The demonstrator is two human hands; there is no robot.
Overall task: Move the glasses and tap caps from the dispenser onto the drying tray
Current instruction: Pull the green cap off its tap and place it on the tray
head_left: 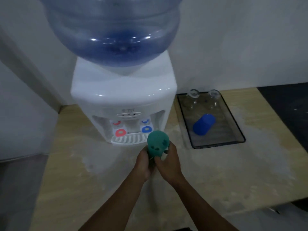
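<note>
Both my hands grip a green cap [158, 142] just in front of the white dispenser [123, 100], near its drip grille [128, 139]. My left hand [144, 161] wraps its lower left side and my right hand [168, 161] its lower right. The cap's rounded closed end with small holes faces up. The drying tray [236, 124], dark-rimmed, lies to the dispenser's right. On it a blue cap [204, 124] lies on its side, and two clear glasses [193, 97] [214, 97] stand at its far end. Red [120, 132] and blue [147, 129] taps show on the dispenser's front.
A large blue water bottle [113, 30] sits upside down on top of the dispenser. The pale wooden counter [233, 172] ends at a black surface [286, 104] on the right. A wall stands close behind, and the floor drops away on the left.
</note>
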